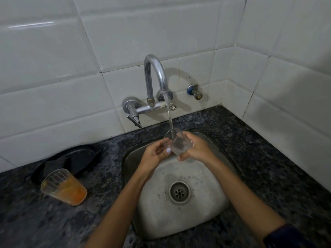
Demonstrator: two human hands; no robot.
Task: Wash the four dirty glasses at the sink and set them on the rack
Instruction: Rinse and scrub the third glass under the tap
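A clear glass [176,143] is held tilted over the steel sink [206,194], its mouth turned up and left under the running stream from the chrome tap [155,76]. My left hand [155,153] grips its rim side with fingers curled, and my right hand [194,148] wraps its base from the right. Water [170,120] falls into the glass. A second glass [63,187] with orange residue stands on the dark counter to the left of the sink. No rack is in view.
A black round tray or pan [71,161] leans against the tiled wall behind the orange-stained glass. A small blue-handled valve [195,91] juts from the wall right of the tap. Speckled granite counter [268,167] surrounds the sink; tiled walls meet at a corner on the right.
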